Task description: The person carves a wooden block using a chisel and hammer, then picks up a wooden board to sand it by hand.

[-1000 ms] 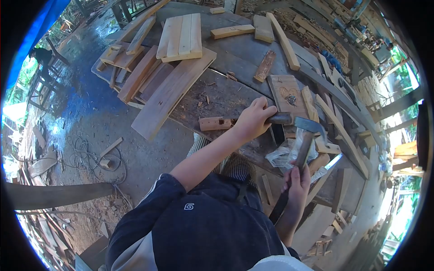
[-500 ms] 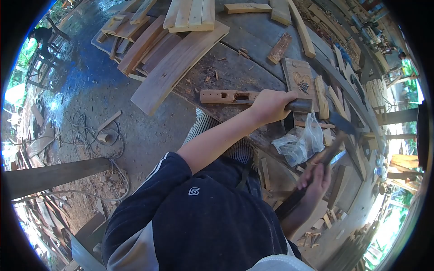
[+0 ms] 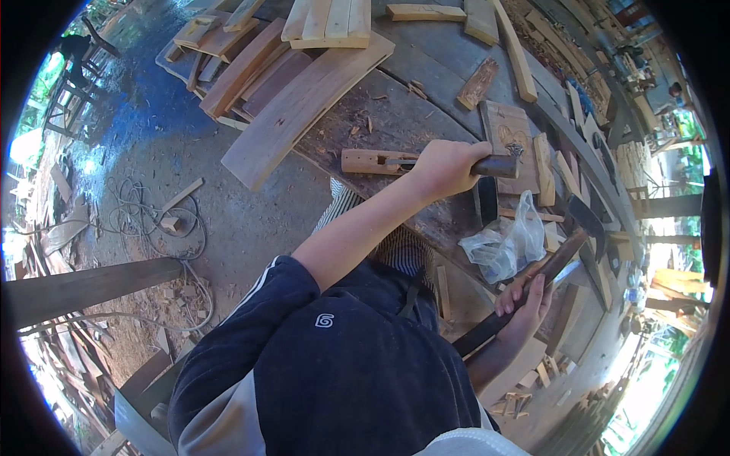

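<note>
My left hand (image 3: 447, 170) is closed around a chisel (image 3: 498, 166) with a dark round handle. Its narrow blade reaches over the slots cut in a short wooden block (image 3: 370, 160) on the bench. My right hand (image 3: 525, 302) grips a long wooden handle, part of a hammer-like tool (image 3: 559, 260) with a dark, curved metal head. That head is out to the right, apart from the chisel. A crumpled clear plastic bag (image 3: 506, 247) lies between my hands, beside a dark flat piece (image 3: 485, 201).
Curved boards (image 3: 304, 106) and stacked slats (image 3: 327, 23) stand at the back left. A carved panel (image 3: 511, 137) and several wood strips lie on the right of the worn bench (image 3: 411, 114). A coiled cable (image 3: 152, 220) and a post (image 3: 99, 292) are at left.
The chisel's blade now shows over the block's slot, the left hand having drawn slightly back. The right hand's tool, blurred before, is now sharper, its head a little lower and farther right.
</note>
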`<action>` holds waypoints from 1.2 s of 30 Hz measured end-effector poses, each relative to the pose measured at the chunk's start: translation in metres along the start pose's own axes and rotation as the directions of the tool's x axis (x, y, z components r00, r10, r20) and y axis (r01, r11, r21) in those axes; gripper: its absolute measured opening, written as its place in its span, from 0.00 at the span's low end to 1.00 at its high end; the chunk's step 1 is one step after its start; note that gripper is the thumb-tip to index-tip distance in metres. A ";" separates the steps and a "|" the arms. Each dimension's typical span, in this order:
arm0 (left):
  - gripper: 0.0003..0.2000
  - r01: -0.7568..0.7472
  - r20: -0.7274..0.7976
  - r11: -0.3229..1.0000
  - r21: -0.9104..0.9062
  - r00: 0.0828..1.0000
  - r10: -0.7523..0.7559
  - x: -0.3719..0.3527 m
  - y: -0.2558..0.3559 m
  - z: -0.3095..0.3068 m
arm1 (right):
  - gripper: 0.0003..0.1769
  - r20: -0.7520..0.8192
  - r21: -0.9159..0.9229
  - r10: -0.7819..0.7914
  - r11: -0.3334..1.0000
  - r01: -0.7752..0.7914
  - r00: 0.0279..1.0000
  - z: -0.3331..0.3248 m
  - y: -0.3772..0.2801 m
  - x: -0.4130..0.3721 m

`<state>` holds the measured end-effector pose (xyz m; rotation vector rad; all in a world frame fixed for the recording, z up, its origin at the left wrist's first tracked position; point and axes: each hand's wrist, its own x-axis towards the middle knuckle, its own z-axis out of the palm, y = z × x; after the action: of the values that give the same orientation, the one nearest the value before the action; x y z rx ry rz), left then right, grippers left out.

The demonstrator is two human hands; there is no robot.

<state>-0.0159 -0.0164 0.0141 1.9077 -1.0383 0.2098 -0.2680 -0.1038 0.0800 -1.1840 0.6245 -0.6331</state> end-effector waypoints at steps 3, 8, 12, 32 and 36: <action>0.08 -0.015 -0.010 1.000 -0.021 1.000 0.015 0.002 -0.001 0.005 | 0.10 0.002 -0.013 0.001 1.000 -0.001 1.000 0.002 0.001 0.000; 0.08 -0.035 0.038 0.998 -0.053 0.999 0.038 0.005 0.004 0.006 | 0.09 0.030 -0.001 -0.008 1.000 0.008 1.000 0.002 0.000 -0.003; 0.09 -0.058 0.014 0.995 -0.086 0.998 0.059 0.005 0.007 0.004 | 0.08 -0.014 0.005 0.005 1.000 -0.005 1.000 0.003 -0.002 -0.004; 0.10 0.049 -0.007 0.987 -0.152 0.999 -0.051 0.003 -0.006 -0.006 | 0.08 0.091 -0.099 0.052 0.994 -0.043 0.994 0.020 -0.016 0.005; 0.11 0.039 -0.028 0.989 -0.140 0.999 -0.043 0.004 0.001 -0.016 | 0.05 0.139 -0.032 0.039 0.999 -0.035 0.989 0.023 -0.011 0.009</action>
<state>-0.0095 -0.0065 0.0256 1.7919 -0.9671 0.1390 -0.2465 -0.0985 0.0957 -1.2304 0.5377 -0.5060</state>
